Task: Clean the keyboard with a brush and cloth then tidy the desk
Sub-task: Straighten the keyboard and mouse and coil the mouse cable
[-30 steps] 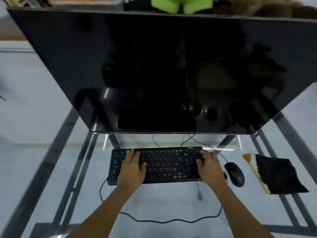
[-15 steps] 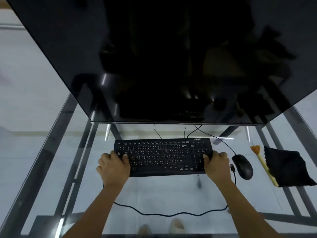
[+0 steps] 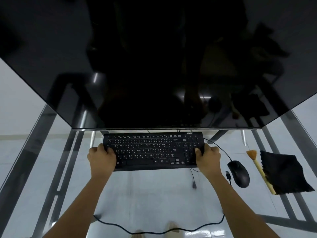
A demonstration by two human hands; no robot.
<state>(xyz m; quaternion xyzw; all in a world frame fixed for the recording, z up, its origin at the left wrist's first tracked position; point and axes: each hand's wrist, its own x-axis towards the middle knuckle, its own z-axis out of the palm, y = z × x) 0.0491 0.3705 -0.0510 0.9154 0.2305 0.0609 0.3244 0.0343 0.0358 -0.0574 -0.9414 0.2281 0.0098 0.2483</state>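
A black cable (image 3: pixel 154 230) loops across the near part of the glass table (image 3: pixel 34 169). Beyond it, the left hand (image 3: pixel 102 158) grips the keyboard's (image 3: pixel 153 150) left end and the right hand (image 3: pixel 207 158) grips its right end, thumbs on the keys. Right of the keyboard lies a mouse (image 3: pixel 238 173), then a brush (image 3: pixel 259 170) touching a black cloth (image 3: pixel 285 174). A dark monitor (image 3: pixel 154 66) rises just behind the keyboard.

A big dark monitor (image 3: pixel 154 66) stands at the back. A black mouse (image 3: pixel 238 174) sits near a loose cable (image 3: pixel 154 229).
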